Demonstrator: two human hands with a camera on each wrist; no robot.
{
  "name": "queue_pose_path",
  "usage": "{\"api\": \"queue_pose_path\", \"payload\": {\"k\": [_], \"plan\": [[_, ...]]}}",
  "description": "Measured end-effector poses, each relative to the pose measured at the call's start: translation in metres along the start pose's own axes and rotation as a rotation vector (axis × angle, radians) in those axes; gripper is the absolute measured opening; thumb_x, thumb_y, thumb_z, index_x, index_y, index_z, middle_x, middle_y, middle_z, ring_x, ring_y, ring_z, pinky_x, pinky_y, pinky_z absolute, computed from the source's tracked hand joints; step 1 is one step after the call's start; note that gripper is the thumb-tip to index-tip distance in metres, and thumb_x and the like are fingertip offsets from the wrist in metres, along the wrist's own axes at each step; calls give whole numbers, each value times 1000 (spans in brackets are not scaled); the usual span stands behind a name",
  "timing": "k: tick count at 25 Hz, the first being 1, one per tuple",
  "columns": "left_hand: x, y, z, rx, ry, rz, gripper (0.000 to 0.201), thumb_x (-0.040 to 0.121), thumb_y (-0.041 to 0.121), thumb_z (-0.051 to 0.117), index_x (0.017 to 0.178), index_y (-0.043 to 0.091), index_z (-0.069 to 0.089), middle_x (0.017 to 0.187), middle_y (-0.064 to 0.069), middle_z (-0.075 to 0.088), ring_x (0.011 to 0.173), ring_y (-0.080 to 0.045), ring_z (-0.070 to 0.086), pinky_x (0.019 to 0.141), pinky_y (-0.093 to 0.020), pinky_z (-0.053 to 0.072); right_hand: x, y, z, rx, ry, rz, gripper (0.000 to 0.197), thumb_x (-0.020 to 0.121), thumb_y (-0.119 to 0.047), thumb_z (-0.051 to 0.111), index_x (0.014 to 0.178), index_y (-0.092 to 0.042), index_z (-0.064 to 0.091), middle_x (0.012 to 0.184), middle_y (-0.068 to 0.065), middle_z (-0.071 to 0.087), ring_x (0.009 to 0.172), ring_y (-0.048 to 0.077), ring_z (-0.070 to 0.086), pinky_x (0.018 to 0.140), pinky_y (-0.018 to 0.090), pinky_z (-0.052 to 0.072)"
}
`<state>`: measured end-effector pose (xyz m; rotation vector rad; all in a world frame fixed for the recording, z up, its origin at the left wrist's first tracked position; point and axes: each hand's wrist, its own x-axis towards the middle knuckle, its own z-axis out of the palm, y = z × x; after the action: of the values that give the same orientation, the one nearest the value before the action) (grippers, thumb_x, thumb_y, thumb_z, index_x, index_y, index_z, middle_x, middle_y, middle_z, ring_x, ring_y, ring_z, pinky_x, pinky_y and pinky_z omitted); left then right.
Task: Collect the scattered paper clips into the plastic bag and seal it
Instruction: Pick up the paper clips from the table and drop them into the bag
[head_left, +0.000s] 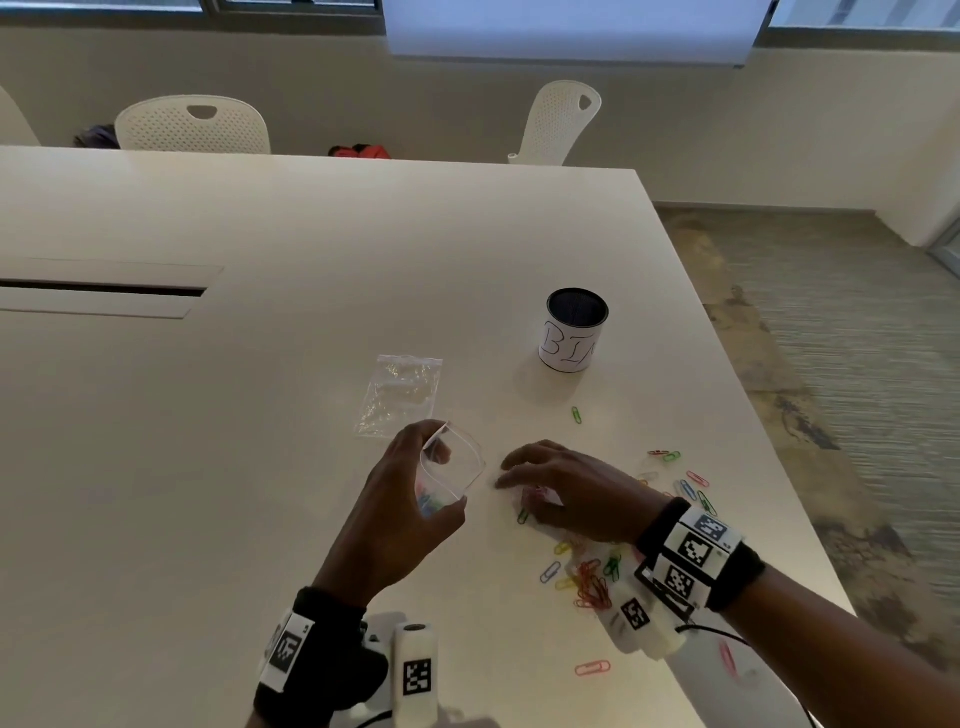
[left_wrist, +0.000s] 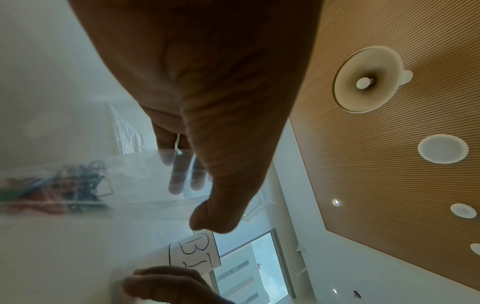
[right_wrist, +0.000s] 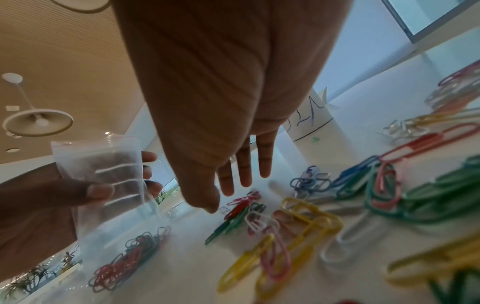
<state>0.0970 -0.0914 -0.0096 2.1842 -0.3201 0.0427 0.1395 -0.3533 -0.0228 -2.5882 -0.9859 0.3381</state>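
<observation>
Left hand (head_left: 400, 512) has its grip clamped on the plastic bag (head_left: 451, 470): thumb on the near side, fingers on the far side, mouth held open and tilted toward the right hand. Bag is up off the surface (head_left: 260, 415), a bunch of coloured clips (right_wrist: 124, 263) already sitting at its bottom.

Right hand (head_left: 566, 488) is palm-down, low over the scattered paper clips (head_left: 592, 582), fingers spread and nearly straight, grip apart, nothing held. Fingertips (right_wrist: 228, 189) are just above a small red/green cluster (right_wrist: 239, 209); can't tell if they touch it.

Rest of the clips lie loose on the surface under and to the right of the right wrist, a few strays nearer the edge, one green clip (head_left: 576, 414) near the can.

Second clear zip bag (head_left: 400, 395) lies flat beyond the hands. Black mesh can (head_left: 575, 330) with a handwritten paper label stands upright behind the pile.
</observation>
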Motion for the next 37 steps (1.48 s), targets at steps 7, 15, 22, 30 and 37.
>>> {"api": "queue_pose_path", "payload": {"k": [7, 15, 22, 30, 37], "plan": [[3, 0, 3, 19, -13, -4, 65, 79, 20, 83, 130, 37, 45, 114, 12, 57, 108, -8, 59, 79, -3, 44, -23, 1, -7, -107, -169, -25, 54, 94, -57, 60, 143, -35, 53, 153, -11, 45, 137, 7, 41, 103, 32, 52], [5, 3, 5, 20, -22, 8, 67, 78, 20, 83, 130, 38, 45, 113, 15, 56, 109, -6, 58, 84, -28, 57, -38, 0, -5, -139, -152, -59, 29, 102, -28, 59, 130, -27, 64, 140, -4, 56, 122, 11, 55, 97, 27, 56], [7, 7, 7, 9, -43, 0, 65, 77, 18, 82, 128, 37, 46, 112, 16, 55, 106, -9, 59, 81, -35, 59, -23, -7, -10, -140, -119, 43, 16, 104, -21, 56, 113, -16, 69, 115, 1, 65, 95, 12, 67, 85, 24, 59], [12, 3, 8, 14, -65, -2, 69, 76, 19, 83, 131, 37, 45, 113, 16, 55, 107, -5, 57, 77, -19, 54, -24, 16, -19, 215, 129, 307, 7, 86, -13, 81, 92, -15, 79, 93, -3, 77, 81, 8, 72, 77, 15, 58], [15, 2, 10, 3, -78, 13, 72, 76, 20, 83, 134, 37, 44, 114, 21, 53, 104, 0, 56, 73, -10, 48, -28, -9, -45, 906, 359, 438, 13, 82, -4, 83, 94, -3, 78, 89, 14, 81, 88, 28, 79, 89, 37, 63]]}}
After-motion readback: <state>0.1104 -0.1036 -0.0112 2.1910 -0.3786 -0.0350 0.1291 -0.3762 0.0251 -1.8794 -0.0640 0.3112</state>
